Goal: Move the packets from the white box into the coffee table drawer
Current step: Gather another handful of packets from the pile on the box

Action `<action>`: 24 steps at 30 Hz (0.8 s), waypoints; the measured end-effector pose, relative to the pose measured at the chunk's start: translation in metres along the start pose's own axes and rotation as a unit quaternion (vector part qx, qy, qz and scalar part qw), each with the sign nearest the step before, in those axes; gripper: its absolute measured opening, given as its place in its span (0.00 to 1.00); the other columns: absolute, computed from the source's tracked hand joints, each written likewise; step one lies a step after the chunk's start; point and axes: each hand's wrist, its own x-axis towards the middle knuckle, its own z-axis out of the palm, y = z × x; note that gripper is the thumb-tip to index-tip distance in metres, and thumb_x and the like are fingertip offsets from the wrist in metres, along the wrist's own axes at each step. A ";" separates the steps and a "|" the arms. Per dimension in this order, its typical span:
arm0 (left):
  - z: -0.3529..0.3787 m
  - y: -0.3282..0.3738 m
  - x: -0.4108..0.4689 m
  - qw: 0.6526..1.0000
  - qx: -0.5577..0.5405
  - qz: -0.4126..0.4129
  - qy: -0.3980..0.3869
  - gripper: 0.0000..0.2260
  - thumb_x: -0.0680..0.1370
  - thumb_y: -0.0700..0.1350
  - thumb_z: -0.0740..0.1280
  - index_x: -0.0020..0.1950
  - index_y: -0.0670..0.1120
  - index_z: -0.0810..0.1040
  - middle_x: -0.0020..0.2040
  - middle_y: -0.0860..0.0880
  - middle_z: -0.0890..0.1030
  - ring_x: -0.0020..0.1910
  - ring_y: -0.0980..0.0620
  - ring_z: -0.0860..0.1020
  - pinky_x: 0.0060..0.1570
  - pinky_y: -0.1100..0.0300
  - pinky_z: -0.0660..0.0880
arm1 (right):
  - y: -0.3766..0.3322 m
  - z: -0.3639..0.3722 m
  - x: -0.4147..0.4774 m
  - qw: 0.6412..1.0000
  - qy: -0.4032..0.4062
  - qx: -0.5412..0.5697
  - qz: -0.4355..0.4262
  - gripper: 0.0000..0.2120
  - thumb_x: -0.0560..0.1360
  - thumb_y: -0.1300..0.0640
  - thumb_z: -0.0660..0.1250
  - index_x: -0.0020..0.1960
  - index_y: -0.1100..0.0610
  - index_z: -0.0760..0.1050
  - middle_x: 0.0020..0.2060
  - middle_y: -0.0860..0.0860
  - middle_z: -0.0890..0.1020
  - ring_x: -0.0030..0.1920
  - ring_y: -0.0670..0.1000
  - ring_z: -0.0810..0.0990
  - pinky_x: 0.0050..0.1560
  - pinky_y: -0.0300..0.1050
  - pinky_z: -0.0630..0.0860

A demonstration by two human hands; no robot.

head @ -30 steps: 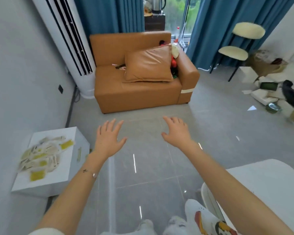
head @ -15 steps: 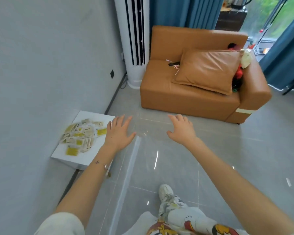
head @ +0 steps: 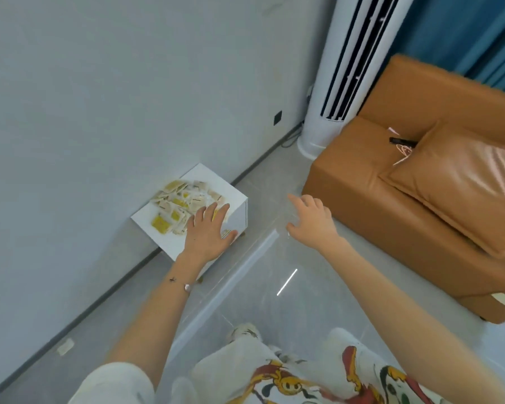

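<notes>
A white box (head: 169, 240) stands on the floor against the grey wall, with several yellow and beige packets (head: 178, 204) piled on its top. My left hand (head: 209, 233) is stretched out flat over the box's near right corner, fingers straight, just at the edge of the pile and holding nothing. To the right of the box, my right hand (head: 311, 220) hovers over the floor with fingers spread and empty. No coffee table drawer is in view.
An orange sofa (head: 370, 199) with a cushion (head: 464, 182) stands at the right. A tall white air conditioner (head: 333, 83) stands in the corner behind it. Grey tiled floor (head: 274, 287) lies between box and sofa. My legs and shoes show at the bottom.
My view has swung left toward the wall and box. My left hand has moved from beside the box to over its near corner. My right hand followed, still open.
</notes>
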 end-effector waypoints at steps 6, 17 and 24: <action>0.001 -0.048 0.036 0.996 -0.044 -0.068 0.033 0.33 0.75 0.63 0.57 0.77 0.53 0.58 0.77 0.47 0.60 0.75 0.42 0.57 0.70 0.44 0.58 | -0.030 0.009 0.091 0.996 -0.039 -0.025 -0.076 0.30 0.75 0.52 0.63 0.75 0.52 0.59 0.65 0.55 0.69 0.65 0.58 0.68 0.63 0.50 0.65; -0.003 -0.164 0.126 0.980 -0.082 -0.179 0.037 0.40 0.68 0.69 0.45 0.76 0.52 0.60 0.75 0.46 0.63 0.74 0.42 0.61 0.69 0.44 0.60 | -0.097 0.038 0.250 0.990 -0.081 0.040 -0.104 0.33 0.75 0.44 0.65 0.76 0.49 0.58 0.72 0.52 0.66 0.71 0.55 0.63 0.69 0.52 0.63; 0.023 -0.214 0.160 0.954 -0.136 -0.264 0.035 0.38 0.70 0.68 0.49 0.76 0.51 0.60 0.75 0.47 0.64 0.73 0.43 0.61 0.69 0.46 0.60 | -0.125 0.092 0.335 0.980 -0.164 0.050 -0.105 0.31 0.76 0.45 0.65 0.75 0.48 0.58 0.71 0.51 0.65 0.71 0.55 0.63 0.69 0.54 0.65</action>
